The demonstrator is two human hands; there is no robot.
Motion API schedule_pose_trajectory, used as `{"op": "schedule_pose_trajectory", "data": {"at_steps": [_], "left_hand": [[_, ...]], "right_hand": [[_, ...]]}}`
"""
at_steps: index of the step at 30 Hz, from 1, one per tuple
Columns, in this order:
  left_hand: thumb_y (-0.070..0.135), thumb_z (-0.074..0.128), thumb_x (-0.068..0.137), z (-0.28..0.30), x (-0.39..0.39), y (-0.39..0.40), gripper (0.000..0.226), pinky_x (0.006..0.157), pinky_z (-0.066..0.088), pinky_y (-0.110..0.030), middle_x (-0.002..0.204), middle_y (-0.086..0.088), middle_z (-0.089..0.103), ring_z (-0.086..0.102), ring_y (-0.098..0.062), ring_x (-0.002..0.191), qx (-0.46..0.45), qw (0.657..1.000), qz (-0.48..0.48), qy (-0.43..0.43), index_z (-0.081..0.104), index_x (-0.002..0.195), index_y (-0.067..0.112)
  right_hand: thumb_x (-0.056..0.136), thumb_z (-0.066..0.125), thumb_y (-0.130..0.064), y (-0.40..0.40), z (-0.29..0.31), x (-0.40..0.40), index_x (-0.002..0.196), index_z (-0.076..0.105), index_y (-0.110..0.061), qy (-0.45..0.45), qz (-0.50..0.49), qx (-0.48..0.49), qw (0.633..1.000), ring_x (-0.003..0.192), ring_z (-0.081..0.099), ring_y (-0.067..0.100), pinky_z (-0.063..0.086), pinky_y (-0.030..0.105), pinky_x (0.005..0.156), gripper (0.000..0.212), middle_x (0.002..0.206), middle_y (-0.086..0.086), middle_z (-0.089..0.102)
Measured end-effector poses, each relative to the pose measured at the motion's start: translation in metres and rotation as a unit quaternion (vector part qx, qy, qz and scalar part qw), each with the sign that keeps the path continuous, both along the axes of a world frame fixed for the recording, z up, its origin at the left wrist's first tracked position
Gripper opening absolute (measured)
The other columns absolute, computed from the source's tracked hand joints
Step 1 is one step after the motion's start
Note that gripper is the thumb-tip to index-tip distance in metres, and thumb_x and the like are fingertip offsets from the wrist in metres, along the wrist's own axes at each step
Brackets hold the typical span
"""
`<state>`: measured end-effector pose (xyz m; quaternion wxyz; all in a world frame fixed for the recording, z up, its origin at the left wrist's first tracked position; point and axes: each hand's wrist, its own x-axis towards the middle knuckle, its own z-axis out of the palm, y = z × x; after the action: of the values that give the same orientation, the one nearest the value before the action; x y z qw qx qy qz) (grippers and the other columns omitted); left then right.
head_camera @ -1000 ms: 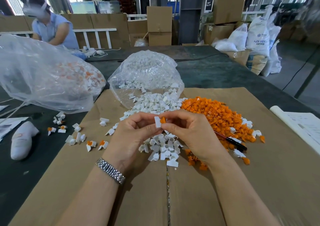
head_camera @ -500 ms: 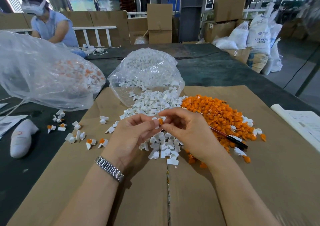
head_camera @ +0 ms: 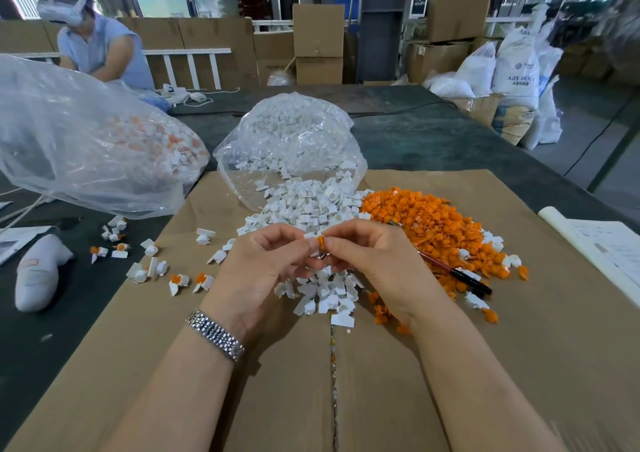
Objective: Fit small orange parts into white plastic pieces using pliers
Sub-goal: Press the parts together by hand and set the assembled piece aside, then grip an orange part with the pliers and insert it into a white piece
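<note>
My left hand (head_camera: 263, 261) pinches a small white plastic piece (head_camera: 309, 236) above the cardboard. My right hand (head_camera: 374, 261) pinches a small orange part (head_camera: 321, 242) against that white piece. Both hands meet over a pile of loose white pieces (head_camera: 311, 209). A heap of orange parts (head_camera: 426, 223) lies to the right of them. Pliers with a red and black handle (head_camera: 460, 273) lie on the orange heap, just right of my right hand, touched by neither hand.
An open clear bag of white pieces (head_camera: 291, 140) lies behind the pile. A big clear bag of fitted pieces (head_camera: 86, 140) sits at the left. Several fitted pieces (head_camera: 145, 264) lie scattered at the cardboard's left edge. A person works at the far left. Papers (head_camera: 602, 247) lie right.
The hands have stayed together over the white pile. The orange part has been turned and pressed closer against the white piece, which is now mostly hidden by my fingers.
</note>
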<state>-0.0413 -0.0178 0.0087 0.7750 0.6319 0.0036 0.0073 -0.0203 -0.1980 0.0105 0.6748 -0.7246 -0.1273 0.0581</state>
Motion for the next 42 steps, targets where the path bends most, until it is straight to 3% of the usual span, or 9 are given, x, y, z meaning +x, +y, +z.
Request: {"op": "schedule_pose_trajectory", "data": {"at_steps": [4, 6, 9, 11, 19, 26, 32, 37, 42], "left_hand": [[0.027, 0.088, 0.057, 0.001, 0.001, 0.000, 0.031, 0.060, 0.057, -0.023, 0.080, -0.014, 0.073, 0.073, -0.023, 0.071, -0.006, 1.000, 0.008, 0.011, 0.074, 0.078, 0.008], [0.019, 0.086, 0.065, 0.000, 0.002, 0.001, 0.015, 0.060, 0.056, -0.023, 0.079, -0.012, 0.073, 0.073, -0.023, 0.071, -0.029, 0.999, 0.002, 0.020, 0.076, 0.074, 0.012], [0.011, 0.083, 0.071, 0.000, 0.003, 0.002, 0.005, 0.060, 0.056, -0.022, 0.079, -0.011, 0.073, 0.072, -0.021, 0.070, -0.057, 0.998, 0.001, 0.027, 0.078, 0.073, 0.013], [0.012, 0.083, 0.070, 0.001, 0.003, 0.003, 0.006, 0.059, 0.056, -0.022, 0.077, -0.012, 0.072, 0.072, -0.021, 0.070, -0.061, 0.998, -0.002, 0.028, 0.078, 0.073, 0.013], [0.013, 0.085, 0.064, 0.001, 0.003, 0.003, 0.012, 0.055, 0.055, -0.021, 0.077, -0.013, 0.072, 0.072, -0.021, 0.066, -0.093, 0.995, -0.002, 0.040, 0.077, 0.072, 0.010], [0.014, 0.083, 0.067, 0.001, 0.006, 0.005, 0.013, 0.056, 0.056, -0.022, 0.079, -0.010, 0.073, 0.072, -0.019, 0.069, -0.106, 0.993, -0.007, 0.051, 0.077, 0.077, 0.008], [0.013, 0.082, 0.067, 0.003, 0.006, 0.007, 0.025, 0.057, 0.056, -0.019, 0.078, -0.008, 0.072, 0.071, -0.016, 0.067, -0.129, 0.990, -0.001, 0.048, 0.073, 0.088, 0.003], [0.017, 0.085, 0.062, 0.002, 0.007, 0.008, 0.024, 0.053, 0.054, -0.018, 0.076, -0.007, 0.071, 0.071, -0.015, 0.065, -0.129, 0.990, 0.014, 0.047, 0.076, 0.082, 0.007], [0.014, 0.083, 0.065, 0.001, 0.008, 0.008, 0.017, 0.048, 0.047, -0.017, 0.075, -0.007, 0.071, 0.070, -0.014, 0.063, -0.120, 0.991, 0.032, 0.049, 0.075, 0.079, 0.008]], "right_hand": [[0.095, 0.070, -0.020, -0.001, 0.003, -0.002, 0.104, 0.075, -0.017, 0.009, -0.021, -0.015, 1.000, 0.081, 0.073, 0.011, 0.054, 0.020, 0.071, 0.011, 0.089, 0.001, 0.077], [0.096, 0.068, -0.032, -0.007, 0.009, -0.003, 0.108, 0.071, -0.023, -0.056, -0.123, -0.175, 0.975, 0.086, 0.067, 0.005, 0.050, 0.019, 0.073, 0.015, 0.094, -0.006, 0.072], [0.094, 0.063, -0.050, -0.023, 0.018, -0.005, 0.127, 0.056, -0.017, -0.080, -0.236, -0.523, 0.815, 0.115, 0.055, 0.022, 0.047, 0.039, 0.093, 0.047, 0.125, 0.005, 0.055], [0.091, 0.063, -0.056, -0.031, 0.021, -0.006, 0.129, 0.052, -0.011, 0.012, -0.221, -0.601, 0.768, 0.127, 0.048, 0.033, 0.041, 0.053, 0.102, 0.060, 0.134, 0.013, 0.049], [0.089, 0.064, -0.052, -0.032, 0.025, -0.007, 0.091, 0.054, -0.014, 0.021, -0.191, -0.596, 0.780, 0.107, 0.055, 0.033, 0.044, 0.051, 0.098, 0.039, 0.107, 0.011, 0.060], [0.095, 0.060, -0.037, -0.038, 0.044, -0.001, 0.083, 0.058, -0.015, 0.009, -0.148, -0.420, 0.895, 0.063, 0.054, 0.022, 0.037, 0.032, 0.055, 0.025, 0.069, 0.005, 0.056], [0.097, 0.055, -0.014, -0.018, 0.050, -0.012, 0.092, 0.063, -0.011, 0.075, 0.036, -0.321, 0.943, 0.080, 0.076, 0.023, 0.061, 0.035, 0.069, 0.010, 0.090, 0.013, 0.075], [0.092, 0.057, -0.008, 0.002, 0.042, -0.014, 0.088, 0.053, -0.010, 0.118, 0.072, -0.310, 0.941, 0.085, 0.074, 0.030, 0.057, 0.054, 0.092, 0.006, 0.092, 0.019, 0.070], [0.092, 0.061, -0.012, 0.006, 0.045, -0.017, 0.108, 0.060, -0.002, 0.124, 0.084, -0.300, 0.942, 0.094, 0.074, 0.031, 0.058, 0.054, 0.090, 0.019, 0.097, 0.016, 0.073]]}}
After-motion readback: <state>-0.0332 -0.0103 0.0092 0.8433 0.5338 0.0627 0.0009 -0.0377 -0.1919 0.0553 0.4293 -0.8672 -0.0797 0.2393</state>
